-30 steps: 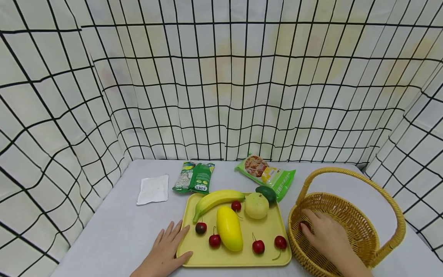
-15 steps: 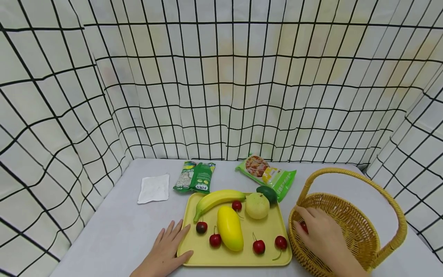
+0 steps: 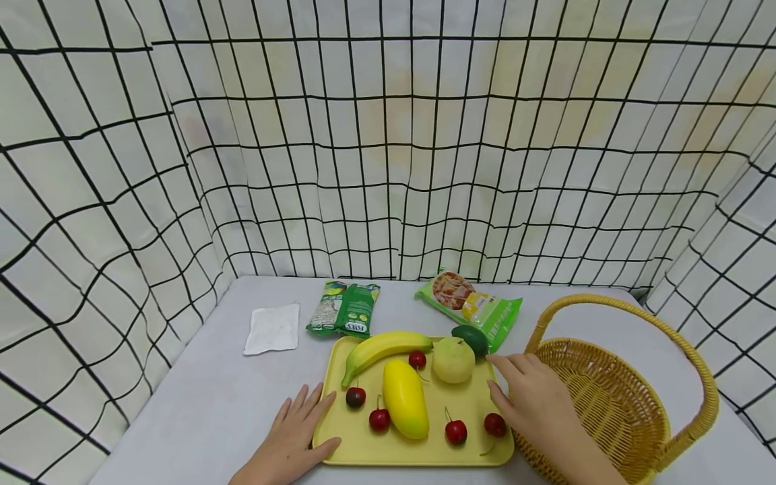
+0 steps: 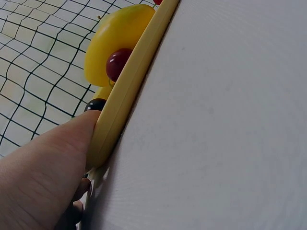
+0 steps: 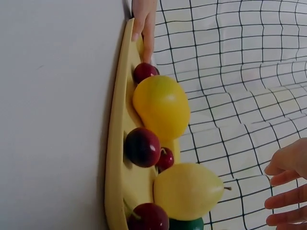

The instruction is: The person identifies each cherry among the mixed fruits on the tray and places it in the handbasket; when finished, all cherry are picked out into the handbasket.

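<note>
My left hand (image 3: pixel 291 438) lies with its fingers spread beside the left edge of the yellow tray (image 3: pixel 339 451), its thumb on the rim. My right hand (image 3: pixel 539 397) hovers over the tray's right edge, fingers toward the pear (image 3: pixel 453 360). In the right wrist view the right hand's fingers (image 5: pixel 288 196) are apart with nothing visible between them. Just below its thumb in the head view is a cherry (image 3: pixel 494 424). Several other cherries, such as one near the front (image 3: pixel 456 432), lie around a yellow mango (image 3: pixel 405 399). A banana (image 3: pixel 388 347) and a dark green avocado (image 3: pixel 469 339) lie along the back.
A wicker basket (image 3: pixel 606 431) with a tall arched handle stands right of the tray, its left side partly hidden by the right hand. Behind the tray lie a green packet (image 3: pixel 344 308), a light green packet (image 3: pixel 485 310) and a white square sheet (image 3: pixel 273 329). Grid-patterned cloth surrounds the table.
My right hand was down in the basket with a cherry at its fingers; it has risen and moved left over the tray's edge, with no cherry showing. The left hand stays put.
</note>
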A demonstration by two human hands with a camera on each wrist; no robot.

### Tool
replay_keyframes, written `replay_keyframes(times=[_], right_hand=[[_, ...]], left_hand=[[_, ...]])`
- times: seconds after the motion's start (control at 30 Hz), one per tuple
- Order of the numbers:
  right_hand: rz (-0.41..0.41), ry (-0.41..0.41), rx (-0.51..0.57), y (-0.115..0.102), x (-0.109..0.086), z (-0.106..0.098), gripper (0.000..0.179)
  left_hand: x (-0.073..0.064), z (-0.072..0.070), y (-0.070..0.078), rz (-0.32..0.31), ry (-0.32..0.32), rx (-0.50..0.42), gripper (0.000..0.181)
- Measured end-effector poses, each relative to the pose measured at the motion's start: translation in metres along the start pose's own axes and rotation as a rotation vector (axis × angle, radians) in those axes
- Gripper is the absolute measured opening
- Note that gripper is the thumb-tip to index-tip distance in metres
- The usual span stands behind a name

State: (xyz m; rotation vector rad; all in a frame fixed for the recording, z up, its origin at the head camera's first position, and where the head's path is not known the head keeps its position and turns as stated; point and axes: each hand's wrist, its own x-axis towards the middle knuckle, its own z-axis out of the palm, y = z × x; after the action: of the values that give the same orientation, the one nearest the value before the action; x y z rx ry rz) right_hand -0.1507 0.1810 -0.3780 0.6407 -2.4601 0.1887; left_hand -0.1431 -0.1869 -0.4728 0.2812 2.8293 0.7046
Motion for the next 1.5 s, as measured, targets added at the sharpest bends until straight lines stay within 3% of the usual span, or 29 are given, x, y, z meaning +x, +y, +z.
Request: replay_keyframes(times=[0.43, 0.83, 1.1, 1.5], right_hand=[[-0.074, -0.006, 0.045, -0.024, 0.019, 0.015, 0.033], [-0.112, -0.093, 0.086, -0.045, 0.031, 0.027, 0.030], [-0.209, -0.043, 0.070, -0.047, 0.039, 0.039, 0.032], [-0.168, -0.088, 0.003, -0.049, 0.049, 0.058, 0.028]], left_hand=[[-0.001, -0.001, 0.002, 0.003, 0.008, 0.003, 0.084], [-0.001, 0.000, 0.001, 0.007, 0.013, 0.008, 0.084], [-0.001, -0.001, 0.002, 0.007, 0.016, 0.013, 0.084], [0.000, 0.000, 0.001, 0.009, 0.012, 0.025, 0.085]])
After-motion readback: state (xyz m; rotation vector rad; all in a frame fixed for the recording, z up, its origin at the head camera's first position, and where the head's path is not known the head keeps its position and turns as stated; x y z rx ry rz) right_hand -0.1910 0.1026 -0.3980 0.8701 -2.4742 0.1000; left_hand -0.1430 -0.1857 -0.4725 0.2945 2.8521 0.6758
